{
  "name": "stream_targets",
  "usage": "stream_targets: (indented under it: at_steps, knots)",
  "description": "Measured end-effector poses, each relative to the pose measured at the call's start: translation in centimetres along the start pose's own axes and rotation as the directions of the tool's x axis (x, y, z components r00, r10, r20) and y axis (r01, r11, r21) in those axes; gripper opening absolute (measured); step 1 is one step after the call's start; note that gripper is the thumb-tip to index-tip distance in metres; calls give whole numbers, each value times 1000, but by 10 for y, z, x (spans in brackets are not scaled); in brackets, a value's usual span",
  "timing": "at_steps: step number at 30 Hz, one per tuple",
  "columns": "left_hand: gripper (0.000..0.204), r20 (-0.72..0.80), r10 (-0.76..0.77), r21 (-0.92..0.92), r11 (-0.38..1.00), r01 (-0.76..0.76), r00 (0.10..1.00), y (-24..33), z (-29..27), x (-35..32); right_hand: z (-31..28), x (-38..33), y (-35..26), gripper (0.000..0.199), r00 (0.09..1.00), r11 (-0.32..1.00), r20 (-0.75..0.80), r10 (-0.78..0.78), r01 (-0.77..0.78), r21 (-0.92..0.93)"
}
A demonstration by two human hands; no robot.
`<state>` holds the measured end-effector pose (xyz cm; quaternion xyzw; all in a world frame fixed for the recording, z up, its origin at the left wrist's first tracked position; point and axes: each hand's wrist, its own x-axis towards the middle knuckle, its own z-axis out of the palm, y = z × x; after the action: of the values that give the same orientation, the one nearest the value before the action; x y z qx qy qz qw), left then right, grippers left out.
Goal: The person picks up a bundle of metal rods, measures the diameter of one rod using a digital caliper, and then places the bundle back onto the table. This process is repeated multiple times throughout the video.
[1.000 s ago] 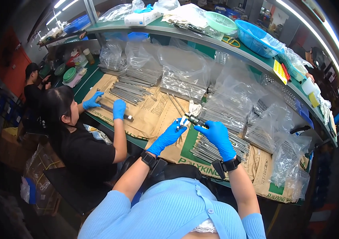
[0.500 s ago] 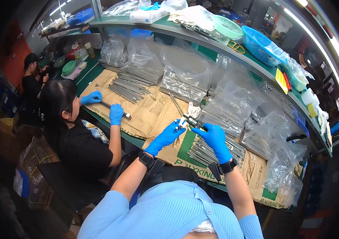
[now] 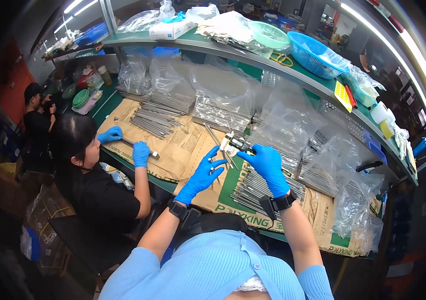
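Observation:
My right hand [image 3: 269, 167], in a blue glove, grips a black digital caliper [image 3: 238, 143] above the middle of the bench, its jaws toward the left. My left hand [image 3: 202, 175], also gloved in blue, is apart from the caliper, lower and to its left, with its fingers spread. Small shiny spots show by those fingers; I cannot make out whether they are a part. Loose metal rods [image 3: 214, 134] lie just beyond my left hand. Beneath my right hand spreads a row of thin metal rods [image 3: 253, 190] on brown paper sacking [image 3: 193, 155].
Bundles of rods in clear plastic bags [image 3: 225, 107] line the bench's back. A shelf [image 3: 203, 45] overhead carries a blue basket [image 3: 318, 57] and a green bowl [image 3: 268, 35]. On my left, a gloved co-worker [image 3: 98, 185] holds a dark bar [image 3: 129, 143]; another person [image 3: 38, 110] sits beyond.
My left hand has come away from the caliper jaws, down and left, and its fingers have spread. The right hand keeps the caliper. The whole view has shifted slightly.

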<state>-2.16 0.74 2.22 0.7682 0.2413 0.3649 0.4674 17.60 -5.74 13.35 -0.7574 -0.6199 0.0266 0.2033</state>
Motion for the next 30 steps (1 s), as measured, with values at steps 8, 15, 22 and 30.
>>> stream_targets:
  at_steps: [8, 15, 22, 30]
  knots:
    - [33, 1, -164, 45, 985, 164, 986, -5, 3, 8, 21, -2, -13, 51, 998, 998, -49, -35, 37, 44]
    - [38, -60, -291, -159, 947, 279, 955, -9, 3, 10, 32, -24, -8, 50, 997, 997, 48, -59, 57, 52]
    - [43, -65, -184, -72, 981, 179, 981, -29, 5, 4, 31, -26, -11, 52, 997, 995, 37, -70, 67, 75]
    - [32, -74, -210, -226, 956, 188, 975, -17, 8, 8, 29, -26, -12, 54, 997, 996, 48, -64, 61, 60]
